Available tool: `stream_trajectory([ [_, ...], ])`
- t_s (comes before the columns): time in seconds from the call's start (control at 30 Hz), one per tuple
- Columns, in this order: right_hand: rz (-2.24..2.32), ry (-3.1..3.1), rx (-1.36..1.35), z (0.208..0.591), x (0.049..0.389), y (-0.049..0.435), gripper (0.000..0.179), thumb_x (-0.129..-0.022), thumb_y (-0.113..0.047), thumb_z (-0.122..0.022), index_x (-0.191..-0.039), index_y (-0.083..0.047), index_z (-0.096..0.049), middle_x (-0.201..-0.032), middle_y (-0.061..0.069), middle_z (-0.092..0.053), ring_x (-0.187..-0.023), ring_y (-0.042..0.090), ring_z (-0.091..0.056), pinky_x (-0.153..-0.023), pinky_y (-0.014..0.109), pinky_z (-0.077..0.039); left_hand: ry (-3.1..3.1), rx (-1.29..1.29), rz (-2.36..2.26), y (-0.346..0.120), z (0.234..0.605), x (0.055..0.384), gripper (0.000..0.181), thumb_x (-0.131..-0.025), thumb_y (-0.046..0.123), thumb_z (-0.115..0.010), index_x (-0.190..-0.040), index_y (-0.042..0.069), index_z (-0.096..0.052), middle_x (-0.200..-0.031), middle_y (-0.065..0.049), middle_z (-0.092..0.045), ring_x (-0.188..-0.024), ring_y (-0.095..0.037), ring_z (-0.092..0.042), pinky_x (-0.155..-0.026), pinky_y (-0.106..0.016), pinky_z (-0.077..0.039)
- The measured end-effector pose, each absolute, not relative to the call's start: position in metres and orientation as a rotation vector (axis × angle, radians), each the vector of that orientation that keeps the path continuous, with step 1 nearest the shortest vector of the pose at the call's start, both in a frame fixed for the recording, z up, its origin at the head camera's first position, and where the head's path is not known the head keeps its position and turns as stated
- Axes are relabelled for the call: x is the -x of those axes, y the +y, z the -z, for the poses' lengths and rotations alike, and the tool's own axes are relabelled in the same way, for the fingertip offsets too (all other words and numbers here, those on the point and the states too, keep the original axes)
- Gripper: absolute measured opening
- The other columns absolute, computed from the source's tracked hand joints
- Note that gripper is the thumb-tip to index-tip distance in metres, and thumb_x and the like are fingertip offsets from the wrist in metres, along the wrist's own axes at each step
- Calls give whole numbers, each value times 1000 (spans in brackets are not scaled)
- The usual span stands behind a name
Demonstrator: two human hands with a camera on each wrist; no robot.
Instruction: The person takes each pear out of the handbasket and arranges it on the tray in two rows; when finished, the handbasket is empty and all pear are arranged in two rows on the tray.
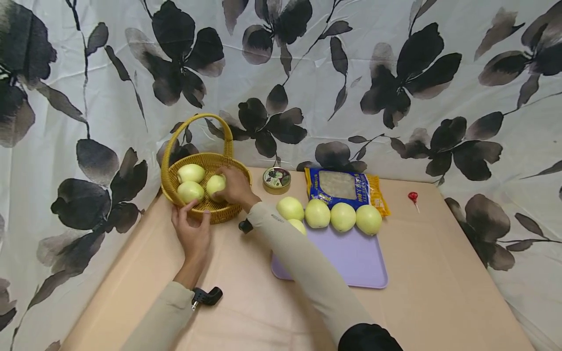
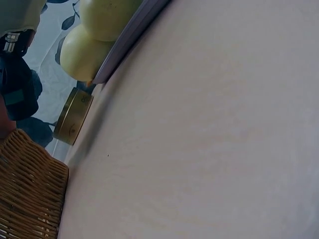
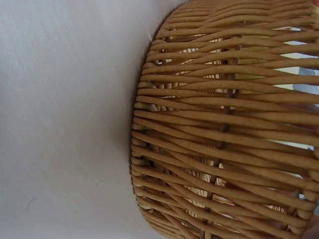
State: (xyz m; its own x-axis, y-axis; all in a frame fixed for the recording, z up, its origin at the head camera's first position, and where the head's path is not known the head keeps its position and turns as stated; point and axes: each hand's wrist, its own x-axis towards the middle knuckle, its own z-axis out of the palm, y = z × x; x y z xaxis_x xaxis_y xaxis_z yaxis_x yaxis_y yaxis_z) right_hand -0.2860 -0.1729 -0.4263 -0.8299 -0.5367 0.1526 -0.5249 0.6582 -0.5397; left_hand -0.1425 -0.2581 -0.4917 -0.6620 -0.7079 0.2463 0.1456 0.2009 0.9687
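Note:
In the head view, my right hand (image 1: 237, 187) reaches over the rim of a yellow-brown wicker basket (image 1: 225, 214) and grips a pale green apple (image 1: 215, 186) inside it. Two more apples, one at the back (image 1: 190, 173) and one nearer (image 1: 190, 192), lie in the basket's left half. My left hand (image 1: 191, 234) touches the near side of the basket, fingers spread up along its wall to the rim. Woven basket side (image 3: 224, 124) fills much of the right wrist view, hiding the hand. The left wrist view catches only the basket's edge (image 2: 30, 189).
Several apples (image 1: 343, 217) sit along the far side of a purple tray (image 1: 364, 265), partly behind my right forearm. Beyond it lies a blue-and-yellow food packet (image 1: 338, 187). A round tin (image 1: 276, 180) stands right of the basket; a small red-headed item (image 1: 413, 196) lies far right.

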Motion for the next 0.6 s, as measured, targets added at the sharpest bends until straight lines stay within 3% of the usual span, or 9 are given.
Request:
stream_trajectory([
  [0.17,1052,2824,851,427,284,-168,65,-81,-34,-94,-138,-20,-66,-132,3,-66,-121,20,-62,-104,34,-51,-1783,-531,1535,-257,493,141,42,-93,5,-74,-134,3,-66,-175,-12,-18,-165,-23,-11,-133,-37,-18],
  [0.4,1217,2787,815,416,278,-158,65,-83,-32,-93,-140,-22,-65,-141,1,-64,-130,20,-60,-108,40,-50,-1768,-533,1556,-258,491,144,43,-93,5,-73,-134,1,-65,-175,-12,-16,-166,-23,-12,-129,-47,-31],
  [0.6,1349,2758,781,404,271,-145,65,-82,-32,-94,-140,-23,-66,-136,2,-65,-121,22,-62,-100,38,-51,-1757,-515,1577,-258,490,144,43,-93,5,-72,-135,0,-64,-176,-11,-15,-166,-23,-9,-129,-49,-32],
])
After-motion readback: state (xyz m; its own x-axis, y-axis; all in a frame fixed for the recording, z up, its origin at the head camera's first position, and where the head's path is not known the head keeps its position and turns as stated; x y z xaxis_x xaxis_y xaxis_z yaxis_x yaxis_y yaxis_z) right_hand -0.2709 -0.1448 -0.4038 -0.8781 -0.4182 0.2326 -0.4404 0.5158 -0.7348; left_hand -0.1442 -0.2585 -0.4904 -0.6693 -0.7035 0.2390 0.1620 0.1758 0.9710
